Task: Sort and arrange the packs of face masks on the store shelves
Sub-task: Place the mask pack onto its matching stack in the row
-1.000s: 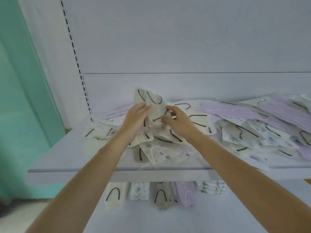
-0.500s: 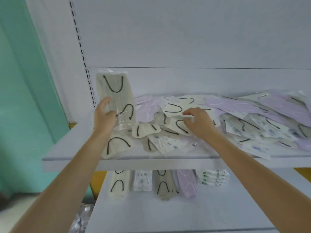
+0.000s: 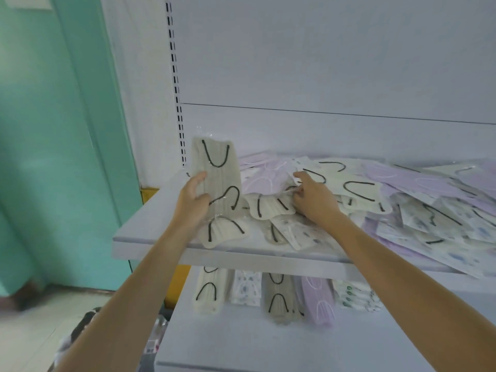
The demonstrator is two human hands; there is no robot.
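Nearest, on the lower shelf (image 3: 241, 345): a row (image 3: 277, 296) of packs standing side by side. Up at the top shelf (image 3: 150, 226) front, left hand (image 3: 192, 202) with grip wrapped round a beige pack (image 3: 220, 175), held upright just left of the pile (image 3: 359, 189). Right hand (image 3: 315, 201) in among that pile, index out, other fingers curled on the packs, pinching or merely touching, cannot tell. Beyond, a white back panel (image 3: 322, 63).
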